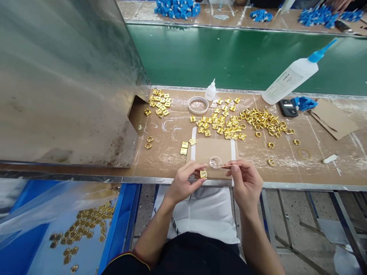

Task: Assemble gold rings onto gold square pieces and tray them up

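Note:
Between the thumb and fingers of my left hand [186, 182] is a small square gold metal piece [203, 174], held over the near edge of the bench. My right hand [245, 181] pinches a thin stick [226, 165], whose tip reaches left into a small clear round dish [215, 162]. That dish sits on a cardboard pad [213, 147] fixed down with white tape strips. Just left of the pad lie a few more gold pieces [184, 148]. Beyond it is a spread of similar gold pieces [220, 122], beside a heap of gold rings [265, 120].
A large metal housing [63, 84] blocks the left side. Behind the pieces stand a tape roll [198, 104], a small dropper bottle [210, 91] and a tall white bottle [289, 82]. A green conveyor belt [229, 57] runs behind. Below left is a blue bin [114, 229] with gold parts.

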A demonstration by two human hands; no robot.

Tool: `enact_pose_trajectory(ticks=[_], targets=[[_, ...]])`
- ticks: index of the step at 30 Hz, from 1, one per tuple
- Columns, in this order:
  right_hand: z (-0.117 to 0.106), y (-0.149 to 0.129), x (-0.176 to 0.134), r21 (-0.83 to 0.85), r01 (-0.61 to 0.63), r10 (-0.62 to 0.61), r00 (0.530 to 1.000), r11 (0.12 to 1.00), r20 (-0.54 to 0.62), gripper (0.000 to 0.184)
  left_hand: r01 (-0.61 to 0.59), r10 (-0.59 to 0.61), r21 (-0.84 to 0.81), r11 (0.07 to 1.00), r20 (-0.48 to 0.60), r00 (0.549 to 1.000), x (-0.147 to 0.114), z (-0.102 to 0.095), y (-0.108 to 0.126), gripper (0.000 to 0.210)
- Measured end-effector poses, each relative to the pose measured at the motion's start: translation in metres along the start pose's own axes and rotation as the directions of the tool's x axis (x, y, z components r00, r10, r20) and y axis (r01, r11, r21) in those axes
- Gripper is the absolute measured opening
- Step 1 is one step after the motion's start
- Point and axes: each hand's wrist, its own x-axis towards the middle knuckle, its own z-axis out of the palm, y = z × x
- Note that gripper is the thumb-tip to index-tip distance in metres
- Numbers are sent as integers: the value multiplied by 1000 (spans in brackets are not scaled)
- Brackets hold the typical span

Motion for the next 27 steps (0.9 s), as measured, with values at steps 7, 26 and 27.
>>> enact_pose_trajectory(ticks=[7, 26, 27], targets=[[10, -2, -18, 23, 14, -17, 989, 1000, 148, 8, -20, 20, -18, 1000, -9, 1000, 2, 0, 2, 29], [17, 4, -23, 30, -56, 49, 979, 998, 196, 9, -21, 21, -38, 999, -9, 1000, 2, 1, 3, 31], [17, 4, -23, 19, -44, 39, 980, 999, 194, 9, -20, 19, -36, 999, -9, 1000, 2, 1, 3, 31]])
